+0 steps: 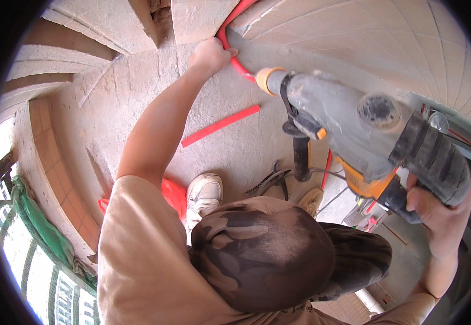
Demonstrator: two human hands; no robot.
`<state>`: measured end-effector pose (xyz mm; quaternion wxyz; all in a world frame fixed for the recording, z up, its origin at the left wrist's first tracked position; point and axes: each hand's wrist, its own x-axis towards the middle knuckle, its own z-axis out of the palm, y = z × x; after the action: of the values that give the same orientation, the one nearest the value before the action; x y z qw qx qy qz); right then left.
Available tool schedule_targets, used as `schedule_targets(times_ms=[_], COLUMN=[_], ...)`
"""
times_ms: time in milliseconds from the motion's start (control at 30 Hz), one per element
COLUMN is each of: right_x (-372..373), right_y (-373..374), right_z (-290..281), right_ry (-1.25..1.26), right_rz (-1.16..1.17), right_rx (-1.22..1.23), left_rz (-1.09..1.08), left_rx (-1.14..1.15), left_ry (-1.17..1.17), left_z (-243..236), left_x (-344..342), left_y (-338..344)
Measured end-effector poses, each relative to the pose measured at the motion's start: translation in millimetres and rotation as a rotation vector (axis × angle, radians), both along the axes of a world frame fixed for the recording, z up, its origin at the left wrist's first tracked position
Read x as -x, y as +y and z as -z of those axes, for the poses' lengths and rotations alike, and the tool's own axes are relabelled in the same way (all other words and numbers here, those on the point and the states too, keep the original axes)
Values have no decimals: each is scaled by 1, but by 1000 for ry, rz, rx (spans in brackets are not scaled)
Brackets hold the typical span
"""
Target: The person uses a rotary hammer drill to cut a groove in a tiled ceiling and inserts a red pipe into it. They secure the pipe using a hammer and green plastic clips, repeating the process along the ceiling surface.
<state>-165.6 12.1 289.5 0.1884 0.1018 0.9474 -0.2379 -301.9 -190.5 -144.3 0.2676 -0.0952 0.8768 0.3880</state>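
Note:
My left hand (211, 55) is closed on a red pipe (238, 67) running up along the base of a pale wall. My right hand (436, 211) grips the rear handle of a grey and orange rotary hammer drill (327, 108), held across the right side with its nose toward the pipe. The drill nose overlaps the pipe in view; I cannot tell whether they touch. A black side handle hangs below the drill body. A straight red pipe piece (219, 126) lies on the concrete floor (116, 108).
My shoe (204, 197) and bent knee (262, 254) are below. A red bag (173, 197) and black tools (273, 181) lie nearby. Concrete steps (92, 30) rise upper left; a green-netted railing (40, 227) borders the left. Assorted items (365, 216) lie on the right.

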Motion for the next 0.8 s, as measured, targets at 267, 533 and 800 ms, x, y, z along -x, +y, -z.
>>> schedule_targets(times_ms=[267,533,800], right_x=[-39,-62,-63], right_y=[23,48,66], right_z=[-7,1,19], right_ry=[-192,-190,-235], right_rz=[168,69,40], right_rx=[93,146,191], left_rz=[-10,17,-112], left_rx=[3,-39,140], left_ry=[27,122,9], left_z=[9,25,-10], left_x=[3,7,2], left_y=[-2,0,17])
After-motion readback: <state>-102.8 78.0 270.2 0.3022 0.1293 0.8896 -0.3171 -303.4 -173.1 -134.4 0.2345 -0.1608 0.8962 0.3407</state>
